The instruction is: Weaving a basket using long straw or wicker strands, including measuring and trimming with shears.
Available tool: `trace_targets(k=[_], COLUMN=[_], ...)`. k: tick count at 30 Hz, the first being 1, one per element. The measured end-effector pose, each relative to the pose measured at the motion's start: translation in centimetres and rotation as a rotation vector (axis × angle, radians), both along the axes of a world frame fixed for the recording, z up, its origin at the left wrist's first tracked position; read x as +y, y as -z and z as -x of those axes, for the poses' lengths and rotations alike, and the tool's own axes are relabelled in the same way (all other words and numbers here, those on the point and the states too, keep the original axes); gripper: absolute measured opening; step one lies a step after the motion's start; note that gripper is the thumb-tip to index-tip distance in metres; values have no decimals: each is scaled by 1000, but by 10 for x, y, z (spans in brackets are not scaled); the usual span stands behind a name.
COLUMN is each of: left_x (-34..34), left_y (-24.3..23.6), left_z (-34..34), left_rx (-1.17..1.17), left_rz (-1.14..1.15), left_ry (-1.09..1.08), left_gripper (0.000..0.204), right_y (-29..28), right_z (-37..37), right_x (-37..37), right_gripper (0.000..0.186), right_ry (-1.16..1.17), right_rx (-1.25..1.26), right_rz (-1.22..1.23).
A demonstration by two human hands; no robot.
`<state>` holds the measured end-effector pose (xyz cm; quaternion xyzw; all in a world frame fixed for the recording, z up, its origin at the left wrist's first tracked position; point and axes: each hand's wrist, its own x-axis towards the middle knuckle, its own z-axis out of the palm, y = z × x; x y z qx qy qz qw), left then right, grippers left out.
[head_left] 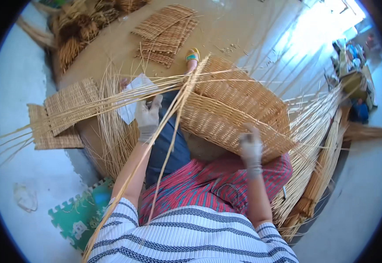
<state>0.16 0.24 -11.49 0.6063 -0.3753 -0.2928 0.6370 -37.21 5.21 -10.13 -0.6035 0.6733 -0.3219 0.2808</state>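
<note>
A woven wicker basket (224,118) rests tilted across my lap, its hollow facing up. Long loose strands (112,101) fan out from its left corner, and some run down over my left arm. My left hand (148,118), in a pale glove, is just below those strands with its fingers raised and apart; I see nothing held in it. At the basket's near right side is my gloved right hand (251,148). Motion blurs its fingers, so whether it grips a strand or the rim cannot be made out.
Flat woven panels (169,35) lie on the floor ahead, with more panels (70,107) at the left. Bundles of pale strands (311,162) lie at the right; loose strands (116,131) hang at the left. A green foam mat (79,215) lies lower left.
</note>
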Motion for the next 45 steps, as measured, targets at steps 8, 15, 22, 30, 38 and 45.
trace_targets(k=[8, 15, 22, 30, 38, 45], left_x=[-12, 44, 1, -58, -22, -35], left_y=[27, 19, -51, -44, -3, 22], left_z=[-18, -22, -41, -25, -11, 67], left_rx=[76, 732, -245, -69, 119, 177], left_rz=[162, -104, 153, 371, 317, -23], left_ry=[134, 363, 788, 569, 384, 302], left_gripper=[21, 42, 60, 60, 51, 70], right_y=[-59, -88, -79, -105, 11, 16], right_z=[-212, -262, -265, -159, -42, -41], right_x=[6, -19, -19, -10, -117, -87], right_gripper=[34, 62, 37, 21, 45, 15], right_ry=[-982, -1113, -1406, -786, -197, 144], right_rx=[-166, -67, -21, -153, -985, -400], right_rz=[175, 527, 290, 431, 159, 180])
